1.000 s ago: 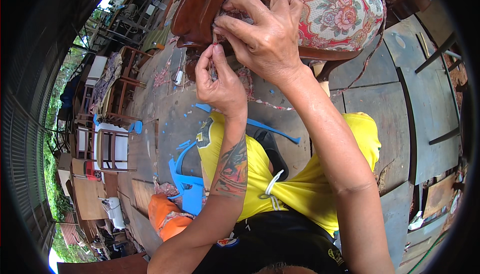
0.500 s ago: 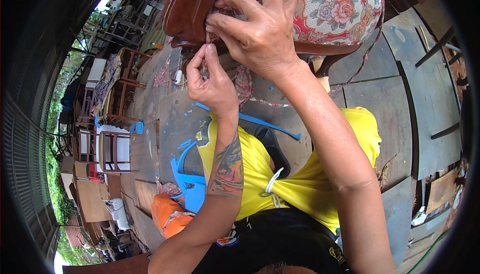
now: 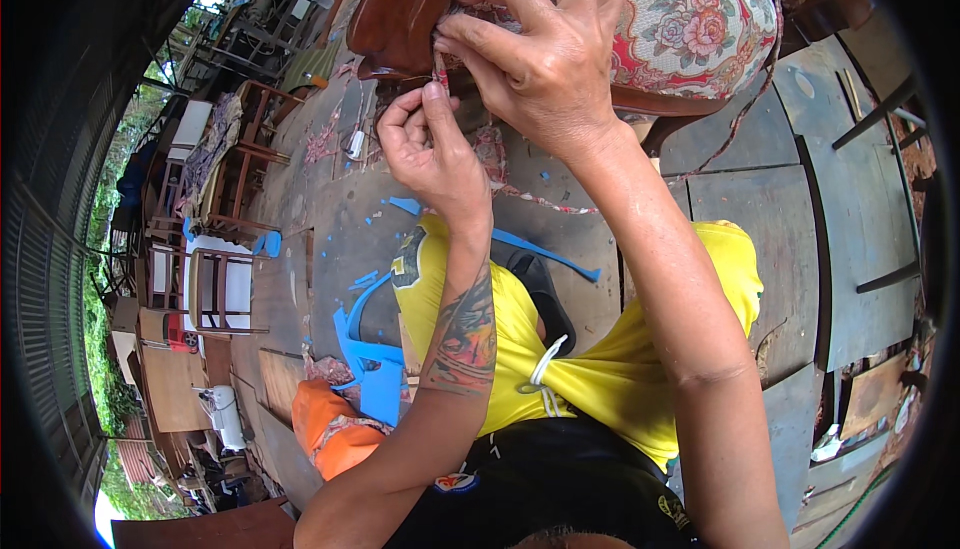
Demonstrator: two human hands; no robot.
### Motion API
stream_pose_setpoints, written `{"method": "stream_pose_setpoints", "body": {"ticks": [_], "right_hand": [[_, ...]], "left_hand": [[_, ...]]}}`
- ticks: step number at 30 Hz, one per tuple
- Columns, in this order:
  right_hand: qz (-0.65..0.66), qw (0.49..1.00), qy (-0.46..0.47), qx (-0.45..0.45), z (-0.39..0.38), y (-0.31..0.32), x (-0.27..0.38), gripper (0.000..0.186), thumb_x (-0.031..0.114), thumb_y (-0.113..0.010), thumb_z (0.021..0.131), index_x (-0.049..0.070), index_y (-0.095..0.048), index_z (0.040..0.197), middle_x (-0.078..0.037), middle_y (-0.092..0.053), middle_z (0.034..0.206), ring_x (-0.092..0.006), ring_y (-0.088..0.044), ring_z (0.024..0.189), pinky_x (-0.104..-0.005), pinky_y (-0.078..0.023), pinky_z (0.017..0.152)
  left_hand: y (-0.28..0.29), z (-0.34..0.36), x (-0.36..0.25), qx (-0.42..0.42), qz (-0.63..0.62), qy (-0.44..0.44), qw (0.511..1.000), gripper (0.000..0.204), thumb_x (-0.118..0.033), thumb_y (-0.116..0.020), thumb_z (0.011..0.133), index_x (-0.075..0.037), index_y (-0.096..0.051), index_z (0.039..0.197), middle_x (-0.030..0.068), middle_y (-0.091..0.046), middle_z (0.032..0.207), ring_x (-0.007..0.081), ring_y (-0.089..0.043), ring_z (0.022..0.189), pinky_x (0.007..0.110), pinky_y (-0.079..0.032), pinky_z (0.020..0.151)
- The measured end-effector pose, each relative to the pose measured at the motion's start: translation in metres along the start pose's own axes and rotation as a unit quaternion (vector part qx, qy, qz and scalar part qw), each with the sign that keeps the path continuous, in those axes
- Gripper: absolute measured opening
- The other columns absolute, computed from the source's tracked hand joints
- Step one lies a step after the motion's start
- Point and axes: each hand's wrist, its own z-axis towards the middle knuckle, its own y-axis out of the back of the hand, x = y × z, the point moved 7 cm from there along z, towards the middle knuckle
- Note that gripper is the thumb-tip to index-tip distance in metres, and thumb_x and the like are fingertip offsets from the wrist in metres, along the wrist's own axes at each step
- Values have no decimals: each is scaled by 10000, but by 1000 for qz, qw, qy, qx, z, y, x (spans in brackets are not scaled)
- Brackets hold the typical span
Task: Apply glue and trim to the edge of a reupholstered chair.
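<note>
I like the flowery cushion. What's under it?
Under the cushion is a brown wooden frame. Both hands, the left and right, cover its lower edge, so that join stays hidden.

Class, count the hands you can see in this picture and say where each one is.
2. The left hand pinches at the chair edge; the right hand presses the floral cushion above it.

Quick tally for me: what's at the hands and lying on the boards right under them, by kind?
Floral upholstered cushion: 1
Brown wooden chair frame: 1
Hands at the fabric edge: 2, left hand and right hand
Long blue strips on the boards: 2, and
Total: 6
</note>
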Motion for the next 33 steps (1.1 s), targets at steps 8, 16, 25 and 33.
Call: {"method": "stream_pose_setpoints", "body": {"ticks": [8,16,25,33], "right_hand": [[9,1000,4,-10,3,1,1,164,199,-826,793,136,-794,941,-33,-702,1055,-288,-574,1041,-487,-365,892],[10,1000,2,-14,4,2,2,168,192,-825,785,139,-793,941,-34,-705,1047,-285,-577,1035,-480,-366,888],[16,1000,2,-11,18,-2,-3,168,190,-823,784,130,-785,937,-40,-697,1064,-292,-576,1033,-483,-366,882],[-13,1000,-1,13,-4,-2,-1,151,208,-805,819,140,-795,954,-49,-700,1092,-280,-569,1072,-496,-365,893]], "left_hand": [[-7,-8,-26,16,183,-270,945,205,-91,-749,975,3,-675,1142,128,-740,1036,227,-715,852,333,-572,741],[-5,-4,-25,-17,228,-243,943,160,-74,-792,932,27,-744,1047,127,-767,971,229,-724,858,326,-570,776],[-1,0,-14,-6,134,-87,987,185,-115,-755,979,65,-730,1008,92,-749,912,115,-655,786,256,-525,718],[1,4,-10,2,70,-13,997,207,-136,-770,962,66,-738,995,95,-755,916,128,-660,802,277,-535,760]]}}
